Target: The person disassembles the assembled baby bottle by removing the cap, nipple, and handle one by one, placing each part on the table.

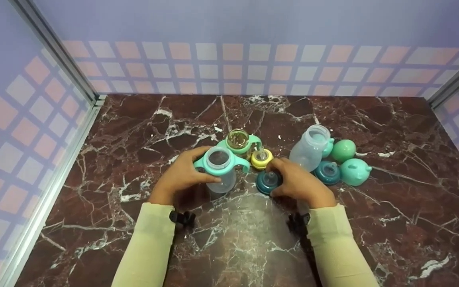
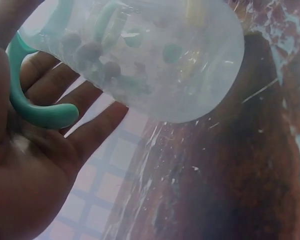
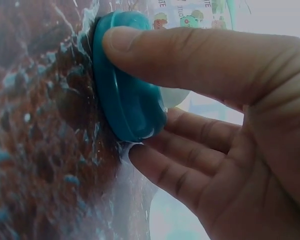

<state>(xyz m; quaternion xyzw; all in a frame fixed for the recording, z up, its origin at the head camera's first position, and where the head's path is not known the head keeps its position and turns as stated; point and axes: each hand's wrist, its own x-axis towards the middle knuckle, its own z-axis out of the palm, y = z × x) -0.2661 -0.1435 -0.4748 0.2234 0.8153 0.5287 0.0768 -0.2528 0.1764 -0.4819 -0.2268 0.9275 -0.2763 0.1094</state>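
Observation:
In the head view my left hand (image 1: 181, 171) grips a translucent baby bottle (image 1: 223, 186) by its open neck, where a mint two-handled ring (image 1: 240, 161) sits. The left wrist view has the bottle (image 2: 165, 65) tilted across it, one curved mint handle (image 2: 50, 116) lying by the palm. To the right, my right hand (image 1: 301, 181) pinches a teal bottle nipple collar (image 1: 267, 184), its clear nipple pointing up. Seen from the right wrist, the thumb lies on one side of the teal collar (image 3: 132, 95) and the fingers on the other, close against the marble surface.
Behind the held bottle stands an amber bottle (image 1: 238, 140) with green handles, beside a yellow nipple collar (image 1: 261, 162). On the right are a frosted bottle (image 1: 304, 154), a second teal nipple collar (image 1: 328, 174), a green round cap (image 1: 344, 150) and a mint animal-shaped cap (image 1: 355, 173).

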